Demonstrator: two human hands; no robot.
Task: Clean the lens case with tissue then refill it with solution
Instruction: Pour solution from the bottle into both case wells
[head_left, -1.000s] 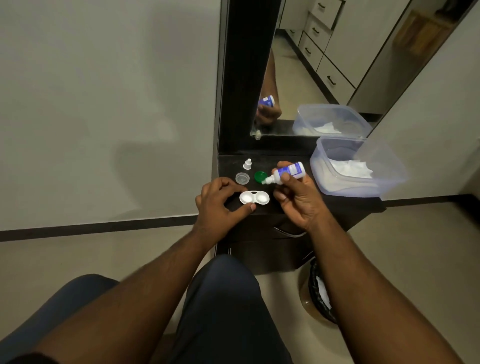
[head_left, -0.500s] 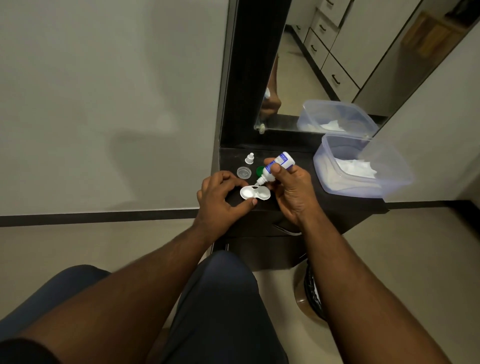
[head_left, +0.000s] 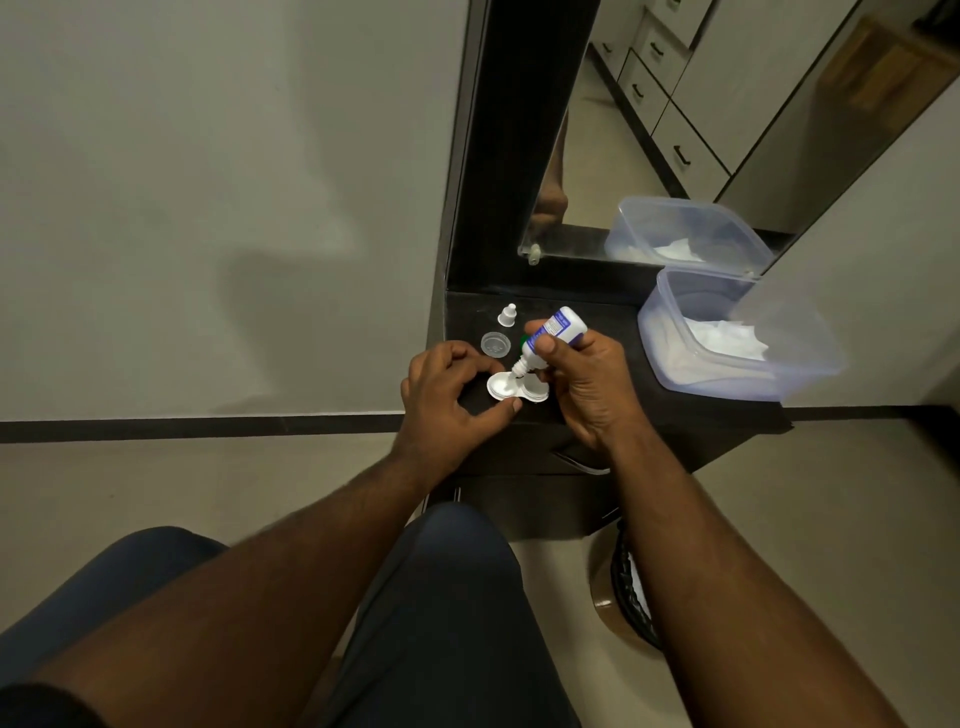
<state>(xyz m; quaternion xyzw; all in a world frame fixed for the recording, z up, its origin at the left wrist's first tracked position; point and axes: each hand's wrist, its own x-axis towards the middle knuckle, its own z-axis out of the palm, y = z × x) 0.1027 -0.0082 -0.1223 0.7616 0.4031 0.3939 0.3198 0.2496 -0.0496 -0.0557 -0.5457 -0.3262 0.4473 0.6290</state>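
Two hands are working close together at the front edge of the dark shelf (head_left: 613, 312) under the mirror. The left hand (head_left: 447, 395) curls around the white lens case (head_left: 517, 387), thumb tip and fingers pinching its left end so it stays flat on the shelf while liquid goes in. The right hand (head_left: 582, 379) is wrapped around the small solution bottle (head_left: 550, 335), tipped nozzle-down with the tip just over the case's left well, a steep slant that I'd guess lets drops fall where aimed.

The loose caps sit behind, out of the way: a clear lid (head_left: 493, 344), the bottle cap (head_left: 507, 315), and a green lid almost hidden behind the bottle. The tissue tub (head_left: 727, 332) stands well apart to the right (handy, but clear of any spill).

A second ago the bottle lay nearly level above the case, nozzle pointing left; since then it has swung down and the tip has come to the well. The left hand's grip looks unchanged.
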